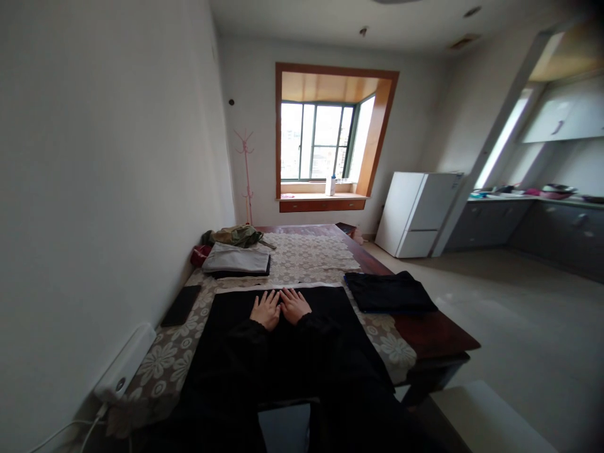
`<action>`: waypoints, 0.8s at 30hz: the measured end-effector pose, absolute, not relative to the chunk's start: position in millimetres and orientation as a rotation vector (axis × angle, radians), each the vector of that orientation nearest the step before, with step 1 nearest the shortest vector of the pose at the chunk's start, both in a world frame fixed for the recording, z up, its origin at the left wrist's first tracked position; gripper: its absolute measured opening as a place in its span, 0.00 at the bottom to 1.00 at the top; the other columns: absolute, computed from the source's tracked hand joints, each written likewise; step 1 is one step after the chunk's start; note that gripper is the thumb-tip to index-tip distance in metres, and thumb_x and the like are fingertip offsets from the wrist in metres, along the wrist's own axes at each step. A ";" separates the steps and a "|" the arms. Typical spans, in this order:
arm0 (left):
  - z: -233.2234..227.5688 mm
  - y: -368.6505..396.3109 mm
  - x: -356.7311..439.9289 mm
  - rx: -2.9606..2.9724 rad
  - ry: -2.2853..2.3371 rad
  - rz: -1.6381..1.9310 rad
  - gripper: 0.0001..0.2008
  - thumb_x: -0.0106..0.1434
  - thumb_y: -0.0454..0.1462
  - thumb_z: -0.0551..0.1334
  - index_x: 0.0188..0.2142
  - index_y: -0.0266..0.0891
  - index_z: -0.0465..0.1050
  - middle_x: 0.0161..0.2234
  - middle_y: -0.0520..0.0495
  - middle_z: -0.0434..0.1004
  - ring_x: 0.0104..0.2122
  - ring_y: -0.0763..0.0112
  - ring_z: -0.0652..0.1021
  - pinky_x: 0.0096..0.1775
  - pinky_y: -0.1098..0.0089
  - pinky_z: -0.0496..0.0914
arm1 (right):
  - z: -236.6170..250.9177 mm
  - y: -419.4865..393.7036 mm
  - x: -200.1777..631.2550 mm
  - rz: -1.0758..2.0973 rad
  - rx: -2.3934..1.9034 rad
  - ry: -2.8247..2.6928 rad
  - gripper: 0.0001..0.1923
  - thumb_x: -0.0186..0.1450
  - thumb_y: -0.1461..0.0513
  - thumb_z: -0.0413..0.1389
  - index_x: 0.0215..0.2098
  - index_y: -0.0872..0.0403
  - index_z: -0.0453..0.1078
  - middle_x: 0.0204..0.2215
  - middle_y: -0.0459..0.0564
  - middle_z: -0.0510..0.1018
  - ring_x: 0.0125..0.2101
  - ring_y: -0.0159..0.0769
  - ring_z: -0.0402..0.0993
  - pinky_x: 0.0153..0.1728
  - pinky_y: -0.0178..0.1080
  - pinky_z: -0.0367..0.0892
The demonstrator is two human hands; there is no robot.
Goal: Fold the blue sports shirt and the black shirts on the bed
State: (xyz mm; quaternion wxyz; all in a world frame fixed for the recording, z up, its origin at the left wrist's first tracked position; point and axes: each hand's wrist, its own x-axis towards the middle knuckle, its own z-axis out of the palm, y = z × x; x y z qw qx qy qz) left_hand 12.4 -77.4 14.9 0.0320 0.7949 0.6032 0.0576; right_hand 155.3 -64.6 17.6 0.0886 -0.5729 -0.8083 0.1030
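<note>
A black garment (236,327) lies spread flat on the near end of a long table (438,333) covered with a floral lace cloth. My left hand (265,309) and my right hand (295,305) rest side by side, palms down and fingers apart, on the far middle part of the garment. Neither hand grips anything. Both my sleeves are black and blend into the garment.
A folded dark garment (389,292) lies to the right. A stack of folded grey and dark clothes (237,259) and an olive bundle (236,236) sit further back left. A black flat object (181,305) and a white device (123,363) lie by the left wall. A white fridge (415,214) stands beyond.
</note>
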 end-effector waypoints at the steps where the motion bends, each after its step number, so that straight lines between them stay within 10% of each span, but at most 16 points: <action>1: 12.8 -70.0 11.7 2.447 1.866 0.184 0.29 0.72 0.43 0.44 0.71 0.45 0.53 0.73 0.46 0.51 0.71 0.55 0.53 0.68 0.46 0.50 | 13.6 -58.5 155.6 0.297 -1.723 -2.387 0.31 0.73 0.54 0.41 0.73 0.50 0.51 0.73 0.48 0.51 0.72 0.41 0.41 0.70 0.50 0.40; 18: 13.7 -99.6 -152.4 2.276 2.200 0.246 0.29 0.73 0.42 0.43 0.69 0.32 0.56 0.72 0.39 0.52 0.71 0.53 0.54 0.67 0.47 0.53 | -11.6 -57.4 328.9 -0.081 -2.080 -2.123 0.32 0.74 0.54 0.37 0.72 0.57 0.52 0.72 0.55 0.53 0.71 0.42 0.45 0.68 0.49 0.45; 24: -24.5 -197.1 -161.0 2.606 1.954 0.453 0.29 0.72 0.46 0.48 0.71 0.46 0.53 0.69 0.46 0.61 0.68 0.57 0.62 0.66 0.48 0.59 | -42.7 -158.8 337.6 -0.265 -1.711 -2.217 0.30 0.74 0.49 0.41 0.72 0.47 0.54 0.71 0.49 0.58 0.69 0.43 0.53 0.68 0.53 0.51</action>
